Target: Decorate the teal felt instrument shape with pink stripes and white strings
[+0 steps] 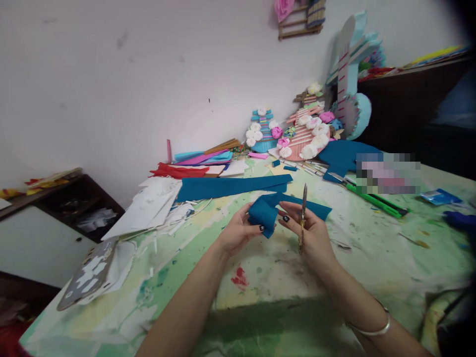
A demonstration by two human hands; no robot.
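Note:
My left hand (241, 229) pinches one end of a dark teal-blue strip (262, 215) of felt-like sheet, which curls over between thumb and fingers. The strip's other end runs off behind my right hand to a pointed tip. In my right hand (314, 235) is a pair of scissors (303, 218) with gold-coloured handles, blades pointing up. My right fingertips and thumb are close to the strip's edge; whether they grip it I cannot tell. Just beyond lies a longer, flat blue strip (234, 187). A larger blue piece (345, 154) is at the back right.
White paper sheets (145, 201) and scraps lie at the left, near a brown notebook (89, 272). A green utility knife (375, 199) rests at the right. Flower-decorated guitar-shaped crafts (305, 134) lean on the wall. Coloured sheets (204, 157) are stacked at the back of the paint-stained table (178, 267).

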